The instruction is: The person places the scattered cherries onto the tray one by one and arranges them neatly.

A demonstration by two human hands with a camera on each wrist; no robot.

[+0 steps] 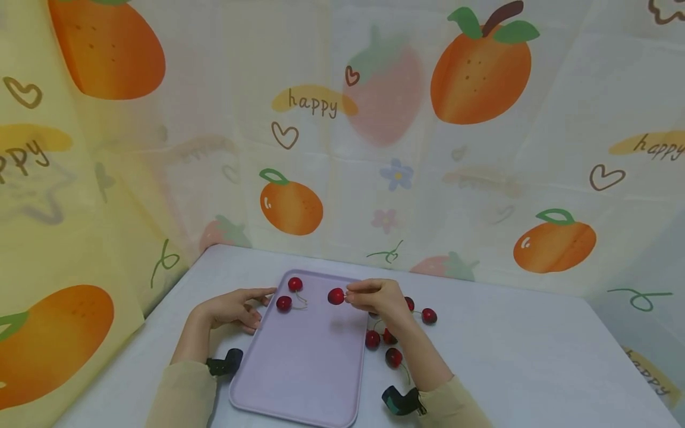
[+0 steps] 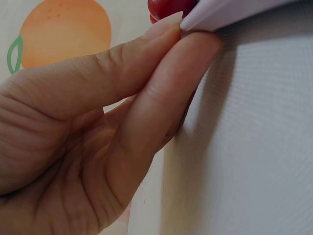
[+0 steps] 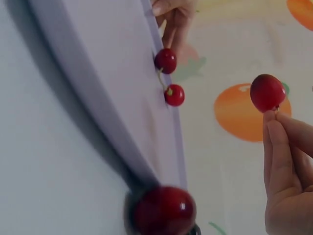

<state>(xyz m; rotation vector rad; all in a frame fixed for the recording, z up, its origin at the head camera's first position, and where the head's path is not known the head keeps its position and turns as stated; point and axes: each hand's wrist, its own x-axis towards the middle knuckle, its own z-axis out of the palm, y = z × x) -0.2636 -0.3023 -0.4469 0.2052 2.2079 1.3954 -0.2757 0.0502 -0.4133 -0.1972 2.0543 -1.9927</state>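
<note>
My right hand pinches a dark red cherry by its stem, holding it above the lilac tray. The right wrist view shows this cherry just past the tips of thumb and finger. At the tray's left edge, my left hand grips the rim between thumb and index finger. Two cherries lie on the tray near its far left corner, one red and one darker, their stems pointing right.
Several more cherries lie on the white table just right of the tray, partly hidden behind my right hand and forearm. A fruit-patterned cloth hangs behind the table and along its left side.
</note>
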